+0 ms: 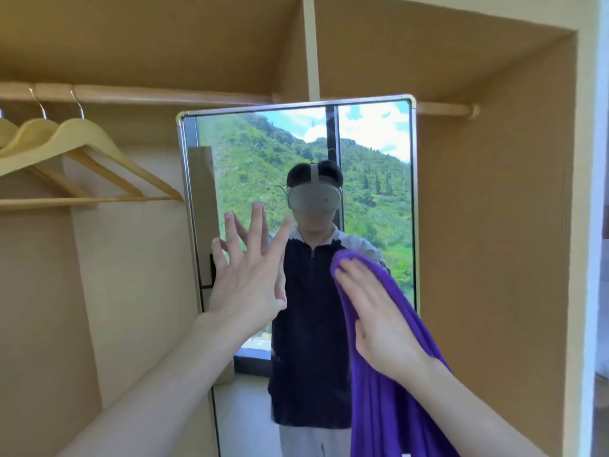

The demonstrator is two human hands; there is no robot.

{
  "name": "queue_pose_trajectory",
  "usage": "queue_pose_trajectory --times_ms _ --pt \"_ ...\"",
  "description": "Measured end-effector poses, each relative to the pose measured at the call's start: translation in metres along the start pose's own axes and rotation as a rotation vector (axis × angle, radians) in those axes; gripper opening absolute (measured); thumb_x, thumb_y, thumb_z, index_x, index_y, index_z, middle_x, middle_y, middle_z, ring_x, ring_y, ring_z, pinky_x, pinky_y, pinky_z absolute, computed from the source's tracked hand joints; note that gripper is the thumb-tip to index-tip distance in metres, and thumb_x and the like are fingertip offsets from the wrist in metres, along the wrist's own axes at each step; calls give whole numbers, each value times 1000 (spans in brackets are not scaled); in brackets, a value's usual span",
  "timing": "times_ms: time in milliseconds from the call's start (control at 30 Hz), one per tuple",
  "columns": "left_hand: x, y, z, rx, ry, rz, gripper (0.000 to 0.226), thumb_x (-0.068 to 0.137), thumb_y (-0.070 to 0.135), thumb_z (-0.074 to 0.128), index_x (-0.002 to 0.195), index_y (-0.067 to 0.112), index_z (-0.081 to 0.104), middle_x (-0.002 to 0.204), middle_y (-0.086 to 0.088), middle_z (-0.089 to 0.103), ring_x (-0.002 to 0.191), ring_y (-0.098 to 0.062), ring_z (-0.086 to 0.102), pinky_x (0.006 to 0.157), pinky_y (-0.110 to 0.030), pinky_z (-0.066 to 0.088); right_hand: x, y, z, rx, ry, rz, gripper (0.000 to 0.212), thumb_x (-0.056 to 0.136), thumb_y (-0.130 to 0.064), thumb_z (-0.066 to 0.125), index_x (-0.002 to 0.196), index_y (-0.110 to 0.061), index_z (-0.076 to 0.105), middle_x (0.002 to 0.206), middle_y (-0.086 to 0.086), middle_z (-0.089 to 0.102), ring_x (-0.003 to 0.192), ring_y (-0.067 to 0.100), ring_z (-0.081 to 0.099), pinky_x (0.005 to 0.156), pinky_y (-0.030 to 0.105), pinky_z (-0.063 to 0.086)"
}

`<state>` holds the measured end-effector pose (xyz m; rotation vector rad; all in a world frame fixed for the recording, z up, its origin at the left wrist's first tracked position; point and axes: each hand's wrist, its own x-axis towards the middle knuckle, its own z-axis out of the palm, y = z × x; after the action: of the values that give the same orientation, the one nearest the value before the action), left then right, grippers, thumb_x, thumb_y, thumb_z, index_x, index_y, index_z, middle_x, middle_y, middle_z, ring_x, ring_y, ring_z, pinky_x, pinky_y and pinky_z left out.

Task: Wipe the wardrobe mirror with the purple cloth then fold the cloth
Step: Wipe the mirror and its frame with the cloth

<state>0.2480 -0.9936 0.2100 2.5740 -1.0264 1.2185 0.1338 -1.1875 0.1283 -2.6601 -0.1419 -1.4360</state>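
Note:
The tall wardrobe mirror (369, 179) with a metal frame stands in the middle of the wooden wardrobe and reflects a person and green hills. My right hand (379, 321) lies flat on the purple cloth (392, 397) and presses its top against the right half of the glass; the rest of the cloth hangs down to the bottom edge of the view. My left hand (247, 272) is raised in front of the mirror's left part with fingers spread, holding nothing. Whether its fingertips touch the glass is unclear.
Several wooden hangers (82, 153) hang on the rail (148, 95) at the upper left. The wardrobe's back panel (487, 225) and right side wall enclose the mirror. A vertical divider (310, 47) rises above the mirror.

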Motion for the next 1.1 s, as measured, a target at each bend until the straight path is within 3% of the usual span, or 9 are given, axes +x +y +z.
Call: queue_pose_trajectory --times_ms 100,233,300,400,600,733,867,1000,1100 --pt "-3 1 3 -25 -8 -15 138 72 51 82 153 42 -29 156 -8 -49 150 -51 -24 120 -68 12 23 -15 0 -6 53 55 90 79 14 57 160 -13 27 169 1 17 156 8 3 126 24 5" --pt "-3 -4 2 -52 1 14 137 72 55 80 152 45 -31 156 -5 -50 150 -48 -26 121 -68 13 2 -14 23 -35 -260 -192 100 73 18 58 162 -13 20 169 -2 0 154 8 -16 126 30 -2" --pt "-3 -1 -4 -68 15 32 138 69 59 81 153 46 -28 158 -4 -47 152 -44 -26 120 -70 15 -16 -8 27 -116 -344 -264 106 69 13 68 161 -12 22 170 0 6 154 10 -14 125 33 3" --pt "0 20 -12 -25 56 102 146 59 66 86 159 41 -17 163 -6 -39 153 -40 -27 115 -74 11 -25 -2 15 -143 -218 -171 105 55 10 81 151 -7 45 161 9 37 151 21 26 118 40 36" --pt "16 59 -11 17 -1 76 158 46 72 88 158 41 -18 164 -8 -37 150 -46 -28 110 -81 10 16 18 -30 -64 1 11 89 80 0 55 161 -13 22 170 1 13 157 10 -1 126 24 5" --pt "19 66 -5 72 -1 34 162 41 71 90 160 38 -14 167 -11 -30 152 -51 -18 107 -82 16 52 34 -47 -38 79 27 84 82 -7 48 161 -13 20 170 1 11 158 13 2 127 27 10" --pt "21 73 -2 126 12 14 161 39 69 91 162 36 -8 168 -14 -25 152 -52 -15 104 -85 15 54 41 -33 4 121 56 81 88 -16 40 163 -16 11 171 -3 2 157 10 -6 125 20 0" --pt "20 80 -2 194 16 -23 159 42 72 88 161 35 -10 168 -14 -26 151 -51 -18 104 -85 15 -3 43 13 9 2 50 83 90 -22 38 164 -17 0 171 -3 -7 158 15 -6 127 34 9" --pt "21 85 -2 240 9 -49 159 41 74 88 162 34 -8 168 -16 -23 151 -52 -15 103 -85 17 -43 45 34 -38 -74 4 92 84 -19 53 164 -14 6 171 -4 -6 158 13 -1 122 34 20"
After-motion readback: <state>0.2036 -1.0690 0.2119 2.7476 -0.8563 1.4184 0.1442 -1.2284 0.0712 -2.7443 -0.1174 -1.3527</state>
